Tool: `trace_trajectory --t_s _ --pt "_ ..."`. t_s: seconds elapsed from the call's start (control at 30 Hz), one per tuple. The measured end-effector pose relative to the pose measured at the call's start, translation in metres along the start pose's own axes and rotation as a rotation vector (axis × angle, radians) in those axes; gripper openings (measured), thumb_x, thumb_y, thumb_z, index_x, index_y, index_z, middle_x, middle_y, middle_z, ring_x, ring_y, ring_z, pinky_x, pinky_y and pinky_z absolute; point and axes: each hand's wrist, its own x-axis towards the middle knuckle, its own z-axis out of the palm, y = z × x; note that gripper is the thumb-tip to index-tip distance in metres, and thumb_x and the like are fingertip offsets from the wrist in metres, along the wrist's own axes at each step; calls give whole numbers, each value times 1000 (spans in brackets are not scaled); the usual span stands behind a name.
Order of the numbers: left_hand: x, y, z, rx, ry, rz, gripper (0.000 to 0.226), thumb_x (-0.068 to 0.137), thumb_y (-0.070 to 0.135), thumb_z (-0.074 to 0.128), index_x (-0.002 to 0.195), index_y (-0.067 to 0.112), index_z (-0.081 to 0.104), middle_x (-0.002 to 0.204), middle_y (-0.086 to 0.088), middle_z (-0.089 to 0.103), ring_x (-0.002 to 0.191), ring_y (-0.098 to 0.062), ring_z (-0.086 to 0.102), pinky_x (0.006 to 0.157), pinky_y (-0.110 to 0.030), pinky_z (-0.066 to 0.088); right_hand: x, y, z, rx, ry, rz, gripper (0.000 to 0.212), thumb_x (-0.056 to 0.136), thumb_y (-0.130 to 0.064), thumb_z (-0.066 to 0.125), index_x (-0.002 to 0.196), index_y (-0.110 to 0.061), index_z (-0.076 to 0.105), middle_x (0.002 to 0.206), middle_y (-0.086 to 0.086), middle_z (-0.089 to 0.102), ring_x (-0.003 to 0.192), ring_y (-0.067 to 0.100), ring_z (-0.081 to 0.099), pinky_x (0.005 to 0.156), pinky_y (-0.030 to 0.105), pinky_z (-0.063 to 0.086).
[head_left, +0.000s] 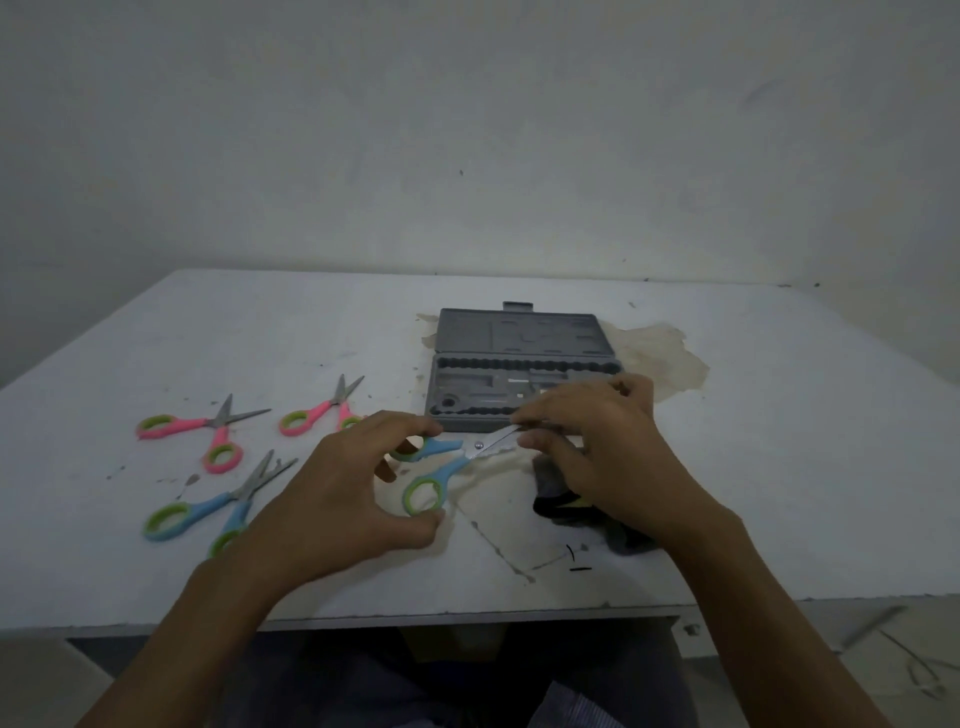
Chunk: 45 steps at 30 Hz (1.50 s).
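A pair of blue scissors with green-lined handle rings (447, 465) is held just above the white table (779, 467), in front of an open grey tool case (519, 364). My left hand (343, 499) grips the two handle rings, thumb under the near ring and fingers over the far one. My right hand (602, 447) pinches the steel blades at their tips. The blades look nearly closed. A dark grey cloth (561, 499) lies under my right hand, mostly hidden.
Two pink scissors (208, 426) (322, 410) and a blue pair (208, 512) lie at the left of the table, blades partly apart. A brown stain (665, 358) spreads around the case. The table's front edge (467, 618) runs above my lap.
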Motion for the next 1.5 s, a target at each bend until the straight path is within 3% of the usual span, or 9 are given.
trace_trajectory --t_s 0.23,0.37,0.47,0.63,0.77,0.97,1.17,1.37,1.5 --pt "27 -7 -2 72 -18 146 63 73 21 80 132 26 58 119 10 55 100 -3 55 77 -14 52 7 10 2 -79 200 -33 6 83 -24 63 77 -24 65 79 -11 65 79 16 56 79 39 34" --pt "44 -11 -1 166 24 190 63 79 24 76 137 23 53 130 13 54 112 -4 49 94 -20 41 15 18 0 -31 254 8 12 88 -32 60 85 -25 69 85 -11 68 81 14 58 77 40 38" --pt "58 -19 1 140 35 183 61 81 20 74 137 21 51 131 14 51 115 -3 44 96 -17 34 20 17 -3 126 271 154 22 92 -38 61 109 -27 67 102 -11 68 93 10 60 85 40 44" --pt "102 -45 2 118 -109 100 57 85 17 71 138 18 49 136 2 53 114 -10 51 96 -24 42 -3 21 -7 61 -109 417 43 86 -70 39 103 -38 62 104 -19 63 93 5 57 89 45 48" --pt "140 -52 10 89 -194 9 57 86 16 70 138 20 48 135 0 53 115 -14 53 100 -29 46 -37 13 11 16 -451 484 76 68 -91 31 127 -44 43 128 -15 49 111 11 47 99 42 38" --pt "164 -59 34 194 -293 -49 54 87 19 68 137 18 49 135 -4 54 106 -14 52 87 -21 40 -48 6 34 -124 -210 453 61 79 -79 32 127 -44 42 125 -18 48 109 11 44 92 35 34" --pt "161 -66 41 189 -250 -100 50 90 19 65 137 16 49 135 -7 54 103 -13 50 86 -21 39 -51 6 38 -131 -170 435 62 79 -80 30 126 -42 44 120 -18 50 104 10 46 91 34 35" --pt "157 -69 39 189 -254 -72 47 94 18 61 139 16 47 139 -6 51 117 -19 52 94 -22 39 -52 6 39 -134 -158 443 62 79 -79 30 126 -42 46 118 -18 52 103 10 47 90 34 35" --pt "153 -71 39 181 -225 -49 42 95 18 59 136 15 48 135 -6 53 106 -12 50 92 -21 38 -51 5 38 -129 -176 450 63 79 -79 30 127 -42 44 119 -18 51 104 9 46 92 33 35"
